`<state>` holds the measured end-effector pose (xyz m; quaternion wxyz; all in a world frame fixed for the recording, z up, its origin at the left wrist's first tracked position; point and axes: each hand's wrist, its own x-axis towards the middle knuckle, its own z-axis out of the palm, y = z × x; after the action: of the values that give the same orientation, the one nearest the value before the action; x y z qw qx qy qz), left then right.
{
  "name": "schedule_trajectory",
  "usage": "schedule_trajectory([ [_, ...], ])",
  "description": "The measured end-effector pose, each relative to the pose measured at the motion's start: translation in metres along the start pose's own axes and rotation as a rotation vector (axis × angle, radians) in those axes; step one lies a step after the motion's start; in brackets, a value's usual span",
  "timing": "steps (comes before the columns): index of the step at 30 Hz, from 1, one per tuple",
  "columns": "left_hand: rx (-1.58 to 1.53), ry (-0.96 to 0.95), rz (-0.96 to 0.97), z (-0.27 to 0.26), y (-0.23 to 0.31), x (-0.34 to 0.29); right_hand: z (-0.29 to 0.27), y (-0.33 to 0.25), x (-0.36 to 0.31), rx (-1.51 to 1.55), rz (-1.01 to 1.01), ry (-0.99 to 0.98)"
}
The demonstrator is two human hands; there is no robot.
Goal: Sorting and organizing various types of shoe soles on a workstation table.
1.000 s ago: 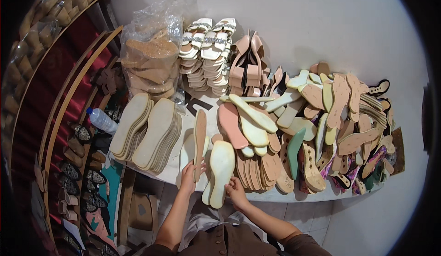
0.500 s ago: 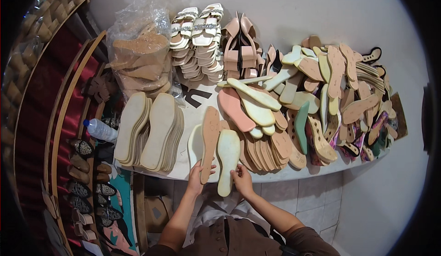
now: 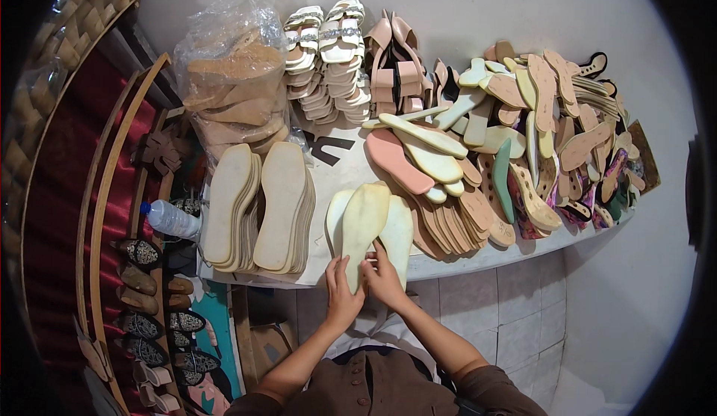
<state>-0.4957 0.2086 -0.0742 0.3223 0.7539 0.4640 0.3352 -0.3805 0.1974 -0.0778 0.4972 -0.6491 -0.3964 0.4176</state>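
Observation:
My left hand (image 3: 343, 290) grips the narrow end of a cream-coloured insole (image 3: 364, 218), held at the table's front edge with its wide end away from me. Close beside it, my right hand (image 3: 383, 277) closes on the same end from the right. A thin tan edge shows behind the held insole; most of whatever lies there is hidden. Under it, one pale insole (image 3: 336, 212) peeks out on the left and another pale insole (image 3: 400, 231) on the right. Left of my hands stand two neat piles of beige insoles (image 3: 231, 203).
Tan insoles (image 3: 472, 210), a pink insole (image 3: 398, 163) and a green insole (image 3: 502, 177) lie in a heap to the right. White sandals (image 3: 342, 42) and a plastic bag (image 3: 235, 80) of tan pieces stand behind. A water bottle (image 3: 173, 219) and shoe shelves are at left.
The cream insole has moved left and up in front of the tan one, which is now mostly covered. My hands have come together. The whole view has shifted slightly.

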Motion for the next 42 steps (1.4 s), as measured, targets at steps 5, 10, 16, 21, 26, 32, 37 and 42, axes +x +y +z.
schedule_trajectory([
  [5, 0.107, -0.005, 0.031, 0.0, -0.013, 0.001, 0.016, 0.033, 0.025, -0.289, -0.137, 0.003],
  [10, 0.056, 0.02, -0.067, 0.002, -0.04, 0.008, 0.023, 0.04, 0.027, -0.629, -0.309, 0.137],
  [16, -0.087, -0.007, -0.256, 0.009, -0.062, 0.02, 0.022, 0.017, 0.031, -0.351, -0.057, -0.078],
  [21, -0.172, -0.082, -0.297, 0.015, -0.061, 0.03, 0.026, 0.03, 0.035, -0.397, -0.073, -0.028],
  [26, -0.221, -0.051, -0.28, 0.02, -0.066, 0.035, 0.037, 0.046, 0.04, -0.22, -0.103, -0.01],
  [32, -0.281, -0.065, -0.347, 0.013, -0.072, 0.049, 0.044, 0.04, 0.044, -0.018, -0.074, -0.043],
  [37, -0.297, -0.016, -0.351, 0.01, -0.072, 0.074, 0.042, 0.04, 0.058, 0.069, 0.026, 0.083],
  [42, -0.242, 0.034, -0.426, 0.01, -0.059, 0.107, 0.046, 0.025, 0.085, 0.235, 0.129, 0.062],
])
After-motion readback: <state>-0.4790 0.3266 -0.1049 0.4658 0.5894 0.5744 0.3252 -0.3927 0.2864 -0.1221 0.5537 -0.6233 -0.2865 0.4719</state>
